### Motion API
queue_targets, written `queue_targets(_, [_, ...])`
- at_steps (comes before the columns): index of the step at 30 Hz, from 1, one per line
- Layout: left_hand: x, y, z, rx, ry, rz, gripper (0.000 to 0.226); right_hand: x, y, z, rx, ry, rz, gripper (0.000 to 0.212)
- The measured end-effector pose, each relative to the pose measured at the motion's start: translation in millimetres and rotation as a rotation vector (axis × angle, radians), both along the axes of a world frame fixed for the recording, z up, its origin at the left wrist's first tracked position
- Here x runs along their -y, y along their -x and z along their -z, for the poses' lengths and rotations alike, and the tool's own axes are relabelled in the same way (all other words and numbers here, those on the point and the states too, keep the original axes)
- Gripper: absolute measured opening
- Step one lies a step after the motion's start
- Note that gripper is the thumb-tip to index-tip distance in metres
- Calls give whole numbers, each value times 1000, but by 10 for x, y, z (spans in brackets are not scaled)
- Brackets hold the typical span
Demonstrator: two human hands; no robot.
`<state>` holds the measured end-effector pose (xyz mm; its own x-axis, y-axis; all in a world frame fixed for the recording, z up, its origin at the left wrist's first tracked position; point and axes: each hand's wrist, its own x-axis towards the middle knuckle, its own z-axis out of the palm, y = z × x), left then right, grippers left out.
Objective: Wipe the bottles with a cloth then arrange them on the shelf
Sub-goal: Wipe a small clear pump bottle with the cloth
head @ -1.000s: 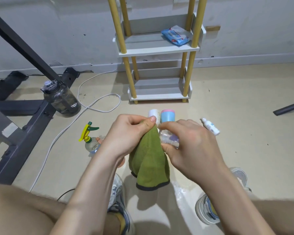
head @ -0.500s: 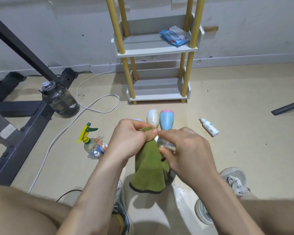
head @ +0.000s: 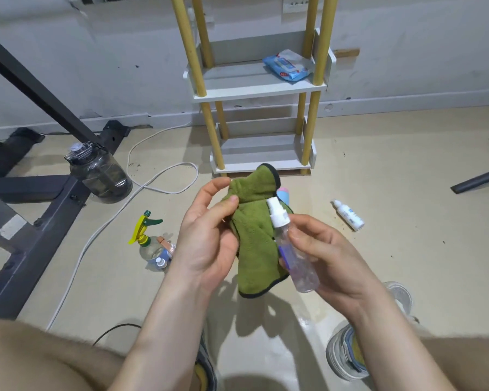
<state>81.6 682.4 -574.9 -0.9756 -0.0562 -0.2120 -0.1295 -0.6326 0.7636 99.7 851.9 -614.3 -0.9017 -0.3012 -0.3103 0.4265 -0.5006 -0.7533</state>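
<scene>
Both hands have turned palm-up since before, uncovering the bottle; left hand (head: 206, 244) pinches the green cloth (head: 254, 235) between thumb and fingers (head: 213, 189); right hand (head: 331, 261) grips the spray bottle (head: 294, 255), small, clear, white pump top, purple label, tilted, touching the cloth, held over the floor before the shelf (head: 254, 91).

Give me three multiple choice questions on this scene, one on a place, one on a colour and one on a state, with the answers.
1. Where is the wipes pack? A on the ground; B on the shelf; C in a hand.
2. What colour is the cloth? A green; B red; C white.
3. How is the white bottle on the floor? A upright; B lying down; C leaning on the wall.
Answers: B, it lies on the upper board by the right post; A, it is green with a dark edge; B, it rests on its side.
</scene>
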Motion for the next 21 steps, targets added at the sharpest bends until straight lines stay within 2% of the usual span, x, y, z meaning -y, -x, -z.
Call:
queue_targets(2, [-25,4,23,48,96,-39,37,40,5,-23,-58,-32,52,41])
queue_targets(3, [11,13,58,86,234,-58,41,25,16,-41,-106,-79,90,41])
queue_targets(5, [142,39,182,144,702,-4,46,-58,52,-112,-218,-154,134,45])
queue_targets(7, [217,21,255,107,1191,174,44,-150,85,-184,-314,-217,114,49])
queue_targets(8, [221,6,263,44,1320,201,47,-175,89,-216,-349,-270,75,51])
queue_targets(9, [205,6,259,-35,1330,183,48,-189,92,-217,-375,-323,27,48])
queue_targets(10, [175,16,229,-100,1232,186,44,-190,83,-222,-383,-326,-21,46])
queue_targets(12, [68,29,170,-151,917,384,28,-205,57,-195,-360,-180,-89,53])
queue_targets(13, [26,25,176,-157,833,511,23,-227,45,-197,-341,-88,-118,58])
queue_targets(14, [-6,15,209,-155,782,589,26,-252,34,-236,-329,-23,-148,61])
queue_targets(16, [-22,-9,296,-123,626,574,32,-323,33,-321,-340,-27,-197,53])
queue_targets(18, [-27,-6,294,-62,497,414,21,-400,55,-377,-352,-232,-195,29])
queue_targets(21, [-46,14,156,-6,374,216,13,-428,74,-406,-393,-777,-163,13])
